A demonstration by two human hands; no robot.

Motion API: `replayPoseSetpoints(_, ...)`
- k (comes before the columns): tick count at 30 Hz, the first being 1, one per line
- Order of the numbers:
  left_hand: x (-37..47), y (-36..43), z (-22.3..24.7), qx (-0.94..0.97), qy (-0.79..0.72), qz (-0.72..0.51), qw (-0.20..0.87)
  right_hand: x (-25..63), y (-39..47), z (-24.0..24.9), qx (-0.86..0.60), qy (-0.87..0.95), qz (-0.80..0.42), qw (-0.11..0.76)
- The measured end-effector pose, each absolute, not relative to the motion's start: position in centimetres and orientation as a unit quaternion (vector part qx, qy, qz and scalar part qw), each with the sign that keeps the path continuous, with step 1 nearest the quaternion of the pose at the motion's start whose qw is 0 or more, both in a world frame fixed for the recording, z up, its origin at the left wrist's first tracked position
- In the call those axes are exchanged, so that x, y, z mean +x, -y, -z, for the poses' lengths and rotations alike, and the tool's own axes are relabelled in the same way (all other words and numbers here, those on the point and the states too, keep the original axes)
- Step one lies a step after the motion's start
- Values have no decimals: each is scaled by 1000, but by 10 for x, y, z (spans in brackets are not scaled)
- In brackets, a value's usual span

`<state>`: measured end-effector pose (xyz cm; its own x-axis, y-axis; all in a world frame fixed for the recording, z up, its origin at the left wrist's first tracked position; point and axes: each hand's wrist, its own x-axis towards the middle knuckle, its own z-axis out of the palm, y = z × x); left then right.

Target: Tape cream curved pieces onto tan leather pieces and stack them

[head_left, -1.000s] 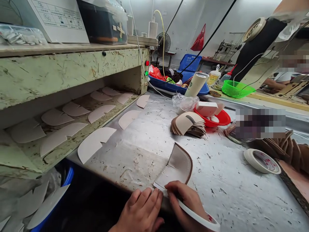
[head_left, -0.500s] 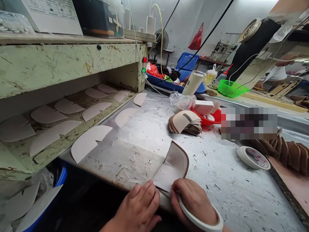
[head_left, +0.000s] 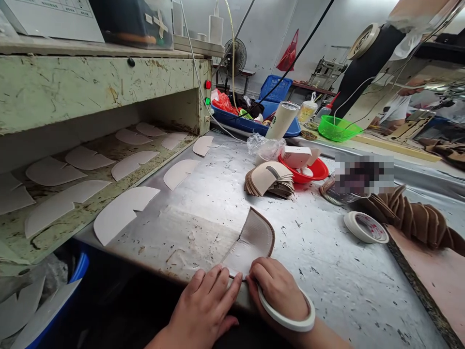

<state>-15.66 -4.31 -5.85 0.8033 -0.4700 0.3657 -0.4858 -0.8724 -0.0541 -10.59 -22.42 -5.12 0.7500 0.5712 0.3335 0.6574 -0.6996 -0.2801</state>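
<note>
Head view. Note less gap between left hand (head_left: 207, 303) and right hand (head_left: 278, 288) than half a second ago, both at near edge of curved piece (head_left: 250, 245); suggests close work along that edge. Find piece beside table's front edge (head_left: 160, 269). See left fingers extended, tips on near corner, thumb apart; right fingers curled at near edge, cannot tell if pinching. Note tape roll (head_left: 304, 325) ringing right wrist. Room leftward to pale cutout (head_left: 121, 213), rightward to loose tape roll (head_left: 353, 231), away to stacked pieces (head_left: 263, 180).
</note>
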Motion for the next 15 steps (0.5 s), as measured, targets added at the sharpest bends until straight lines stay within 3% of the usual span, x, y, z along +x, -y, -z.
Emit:
replayPoseSetpoints(10,-158,53,62,942,265,-204,-13,-98,238,47,-898,322,50,295)
replayPoseSetpoints(15,-156,56,64,939,290,-183,-10,-96,237,46,-910,313,40,269)
